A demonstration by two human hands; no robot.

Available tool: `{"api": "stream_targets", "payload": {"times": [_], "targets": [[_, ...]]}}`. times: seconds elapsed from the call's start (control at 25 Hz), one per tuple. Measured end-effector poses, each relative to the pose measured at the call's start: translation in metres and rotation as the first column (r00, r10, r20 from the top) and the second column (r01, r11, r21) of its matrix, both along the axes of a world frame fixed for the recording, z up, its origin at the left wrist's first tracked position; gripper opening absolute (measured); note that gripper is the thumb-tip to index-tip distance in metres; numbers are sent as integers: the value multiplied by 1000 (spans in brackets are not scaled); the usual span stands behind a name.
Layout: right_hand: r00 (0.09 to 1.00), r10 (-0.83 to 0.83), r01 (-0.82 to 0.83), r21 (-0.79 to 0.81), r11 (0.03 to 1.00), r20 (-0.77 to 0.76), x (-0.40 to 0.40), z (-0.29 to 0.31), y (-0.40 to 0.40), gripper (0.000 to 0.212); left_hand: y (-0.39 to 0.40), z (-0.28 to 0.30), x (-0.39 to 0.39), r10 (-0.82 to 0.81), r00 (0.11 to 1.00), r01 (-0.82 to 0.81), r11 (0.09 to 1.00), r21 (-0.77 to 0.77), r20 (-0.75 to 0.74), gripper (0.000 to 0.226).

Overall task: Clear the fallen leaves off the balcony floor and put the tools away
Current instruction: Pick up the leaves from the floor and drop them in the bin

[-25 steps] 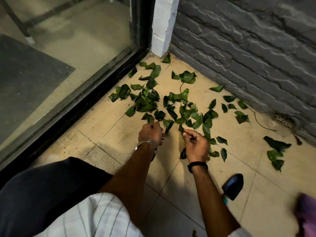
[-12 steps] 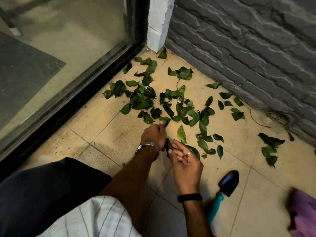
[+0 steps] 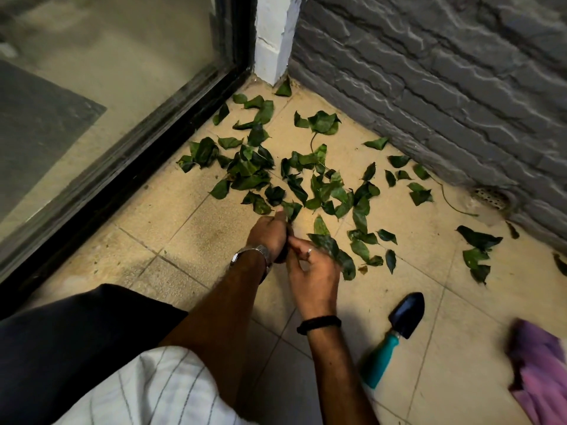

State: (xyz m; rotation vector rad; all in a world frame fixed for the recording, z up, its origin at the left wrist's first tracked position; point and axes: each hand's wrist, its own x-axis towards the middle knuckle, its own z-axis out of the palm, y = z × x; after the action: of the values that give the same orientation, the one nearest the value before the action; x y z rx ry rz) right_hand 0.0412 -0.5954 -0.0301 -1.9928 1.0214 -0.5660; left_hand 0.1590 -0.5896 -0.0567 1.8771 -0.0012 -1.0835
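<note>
The left hand [image 3: 267,233] is clutching gathered dark green fallen leaves [image 3: 319,185]; the right hand [image 3: 311,271], fingers loosely spread, is passing more. Best sweeping in the scatter just ahead.

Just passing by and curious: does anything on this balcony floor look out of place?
Yes. Loose green leaves are strewn over the beige tiled floor in the corner, and a black trowel with a teal handle lies flat on the tiles.
</note>
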Motion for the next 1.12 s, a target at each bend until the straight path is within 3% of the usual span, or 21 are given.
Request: {"api": "stream_targets", "payload": {"times": [0.08, 0.16, 0.24, 0.36, 0.56, 0.64, 0.72, 0.84, 0.92, 1.0, 1.12], "targets": [[979, 201, -202, -42, 978, -40, -8, 0, 3, 41, 4, -1, 3, 47, 985, -64, 993, 102, 165, 70], [967, 252, -252, 1, 968, -33, -22, -3, 0, 45, 6, 4, 7, 101, 957, -145, 978, 149, 272, 67], [990, 112, -112, 10, 994, -82, -36, -20, -21, 39, 6, 10, 6, 168, 950, -205, 971, 120, 262, 73], [953, -58, 42, -62, 997, -296, -48, -58, -65, 37, 2, 12, -4, 153, 968, -177, 978, 109, 199, 79], [867, -64, 44, -51, 998, -494, -43, -94, -97, 37, -1, 1, -16, -44, 994, 50, 997, -58, 99, 48], [887, -94, 88, -34, 996, -451, -40, -88, -100, 25, 0, 3, -16, -34, 997, 42, 992, -119, 71, 40], [935, -220, 251, 82, 964, -280, -37, -70, -97, 18, 2, 7, -14, 5, 995, 6, 993, -115, 95, 40], [918, -397, 383, 248, 890, 8, -27, -36, -70, 15, 1, 8, -13, -14, 997, 19, 998, -63, 78, 48], [924, -371, 326, 315, 891, 92, -15, -21, -38, 17, -2, 5, -18, -140, 980, 145, 989, -24, 142, 60], [962, -232, 175, 328, 928, 143, -9, -14, -6, 20, -4, 3, -22, -247, 937, 242, 969, 49, 248, 63], [979, -98, 29, 352, 936, 180, -17, -12, 19, 30, -2, 4, -15, -300, 888, 246, 950, 192, 348, 60]]}}
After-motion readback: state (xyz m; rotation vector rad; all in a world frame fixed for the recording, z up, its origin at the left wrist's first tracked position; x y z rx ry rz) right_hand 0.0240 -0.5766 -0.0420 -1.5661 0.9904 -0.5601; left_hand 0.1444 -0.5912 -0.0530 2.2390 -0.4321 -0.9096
